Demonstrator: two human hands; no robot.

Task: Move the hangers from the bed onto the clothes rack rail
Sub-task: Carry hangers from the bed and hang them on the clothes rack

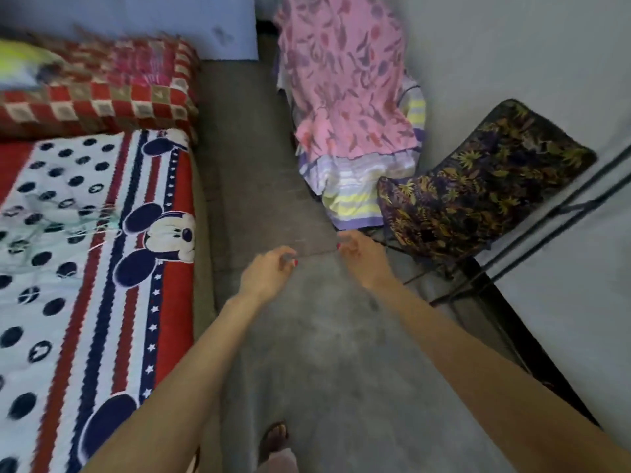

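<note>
**Both forearms extended over the floor; hangers on the bed**

Forearms enter from the bottom edge and reach forward over the grey concrete floor [307, 336]. Below them, at the lower edge, we see one foot in a sandal [275, 435].

Hand state:
- Our left hand [264, 274] is held above the floor, fingers loosely curled, thumb and fingertips close together. Red nail polish is visible.
- Our right hand [358, 254] is held just beside it, fingers likewise loosely curled.
- A faint thin line appears to run between the two hands. We cannot tell whether it is a thread pinched by the fingers or a mark on the floor, so we cannot tell whether either hand holds anything.

Task items:
- The hangers [68, 220] appear as a pale green, blurred tangle lying on the bed [164, 302], on its left part, well apart from both hands. Their number is not readable.
- The bed carries a red, white and navy cartoon-mouse blanket [102, 268]. A red checkered cover [102, 100] lies at its far end.
- The clothes rack [546, 213] stands at the right, against the pale wall [512, 63]; only dark metal bars show.

Other items: a pink floral garment [345, 80] and a striped cloth [355, 196] are draped beyond the hands; a dark leaf-print cloth [478, 186] lies beside the rack.
</note>
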